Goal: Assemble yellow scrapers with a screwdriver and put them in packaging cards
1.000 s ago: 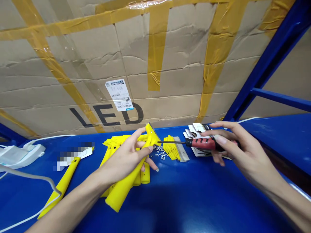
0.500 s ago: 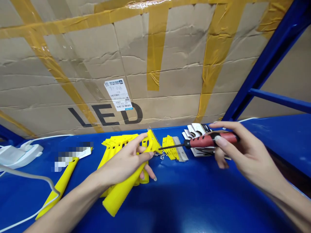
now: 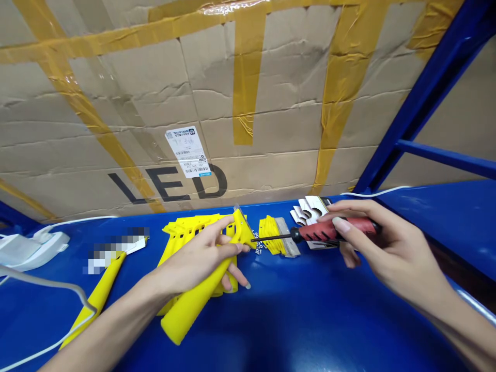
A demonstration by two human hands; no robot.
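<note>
My left hand is closed around a yellow scraper, its handle slanting down to the left and its head up beside my fingertips. A red and black screwdriver lies in the grip of my right hand, its shaft pointing left. The screwdriver's tip meets the lower corner of the scraper's head, where I cannot make out the screw. Below my left hand is a row of yellow scraper handles. Just past the tip lie several small screws, small yellow plates and grey metal blades.
White printed cards are stacked behind the screwdriver. At left, another yellow scraper rests under a white cable, near a white power strip. A big taped carton stands along the back of the blue surface.
The scraper and the screwdriver tip have shifted slightly left together. My right-hand fingers have turned a little on the screwdriver handle, and the handle's visible side differs.
</note>
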